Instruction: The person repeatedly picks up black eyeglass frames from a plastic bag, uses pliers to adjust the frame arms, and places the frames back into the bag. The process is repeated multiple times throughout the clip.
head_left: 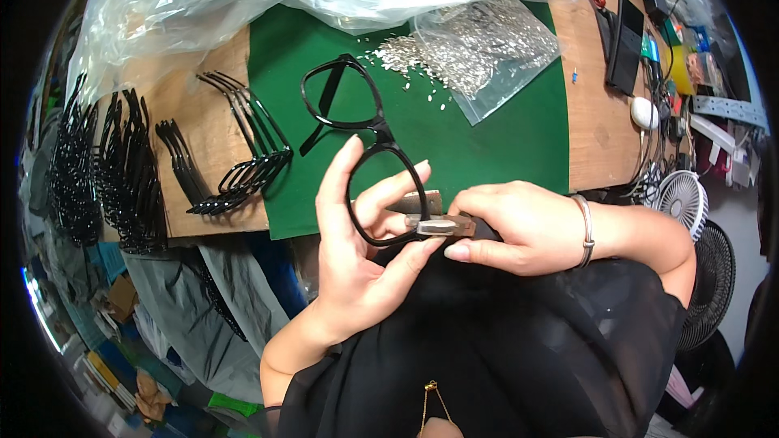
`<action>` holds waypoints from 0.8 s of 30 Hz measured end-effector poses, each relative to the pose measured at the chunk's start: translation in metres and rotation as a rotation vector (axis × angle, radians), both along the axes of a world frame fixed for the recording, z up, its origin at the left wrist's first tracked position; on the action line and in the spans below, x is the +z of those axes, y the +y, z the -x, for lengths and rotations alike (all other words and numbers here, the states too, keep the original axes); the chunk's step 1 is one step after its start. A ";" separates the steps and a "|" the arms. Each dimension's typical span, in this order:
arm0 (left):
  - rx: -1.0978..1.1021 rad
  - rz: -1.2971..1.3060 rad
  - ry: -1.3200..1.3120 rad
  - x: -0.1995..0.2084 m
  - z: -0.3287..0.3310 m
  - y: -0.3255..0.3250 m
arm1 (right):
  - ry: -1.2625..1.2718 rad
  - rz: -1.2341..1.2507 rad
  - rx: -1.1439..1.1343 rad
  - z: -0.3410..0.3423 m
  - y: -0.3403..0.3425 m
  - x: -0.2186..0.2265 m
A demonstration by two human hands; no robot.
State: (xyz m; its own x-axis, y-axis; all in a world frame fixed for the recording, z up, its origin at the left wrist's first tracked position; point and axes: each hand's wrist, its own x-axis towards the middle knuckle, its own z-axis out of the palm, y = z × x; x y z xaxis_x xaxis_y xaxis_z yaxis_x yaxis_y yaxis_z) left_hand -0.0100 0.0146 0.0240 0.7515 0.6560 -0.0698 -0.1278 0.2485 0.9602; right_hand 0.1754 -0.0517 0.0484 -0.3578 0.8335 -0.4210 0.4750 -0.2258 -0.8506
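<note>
My left hand (357, 251) is closed on a black eyeglass frame (378, 123), its fingers around and through the nearer rim. The frame stands tilted over the green mat, and one temple arm shows behind the farther rim. My right hand (511, 223), with a bangle at the wrist, is closed around a pair of metal pliers (442, 226). The pliers' jaws meet the outer end of the nearer rim, by the tips of my left thumb and fingers. The pliers' handles are mostly hidden in my palm.
Small silvery metal pieces (406, 61) lie loose beside an open clear bag (511, 49) on the green mat (487, 150). Black frames (251, 166) stand stacked at left, with more bundles (126, 166) beyond. Plastic sheeting (219, 0) covers the back; a phone (625, 47), cables and fans (683, 201) are right.
</note>
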 end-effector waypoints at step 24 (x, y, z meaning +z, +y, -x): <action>0.064 -0.004 0.156 -0.010 -0.012 0.008 | -0.805 -0.459 -0.166 -0.007 0.015 -0.084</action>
State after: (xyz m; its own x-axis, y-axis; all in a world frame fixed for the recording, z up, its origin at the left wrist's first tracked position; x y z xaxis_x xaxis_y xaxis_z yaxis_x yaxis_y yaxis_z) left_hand 0.0017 0.0226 0.0145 0.6881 0.7030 -0.1798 0.0074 0.2410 0.9705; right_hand 0.1820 -0.0368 -0.0357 0.0363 0.9935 -0.1076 0.9507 -0.0675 -0.3027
